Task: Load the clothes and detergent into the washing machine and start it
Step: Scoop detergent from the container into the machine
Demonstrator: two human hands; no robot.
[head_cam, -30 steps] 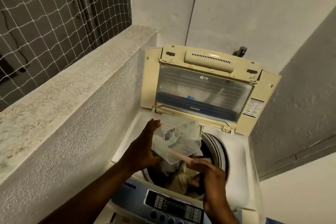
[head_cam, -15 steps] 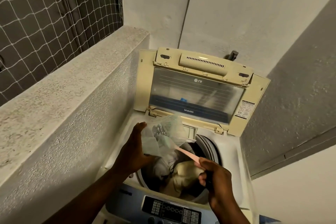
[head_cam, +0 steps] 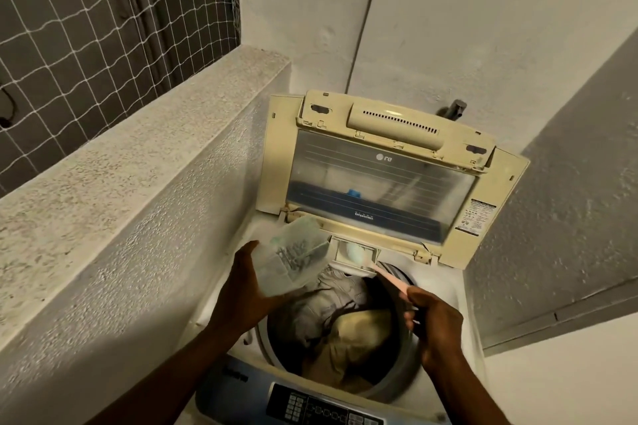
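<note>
Setting: rough white walls (head_cam: 483, 28) and a speckled ledge (head_cam: 121, 166) hem in a top-loading washing machine (head_cam: 445, 272).
Right hand (head_cam: 435, 324): fingers (head_cam: 414, 298) pinch a pink scoop (head_cam: 390, 279), its pale bowl at the detergent tray (head_cam: 340, 252).
Left hand (head_cam: 241, 290): curled round a clear tub (head_cam: 293, 257), tilted just beside the tray.
Clothes (head_cam: 345, 317): heaped in the drum, below both hands.
Lid (head_cam: 379, 176): raised upright behind.
Control panel (head_cam: 321, 411): at the nearest edge.

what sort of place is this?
Probably a home utility balcony or laundry nook: top-loading washing machine, rough parapet topped by netting, tap on the wall behind.
</note>
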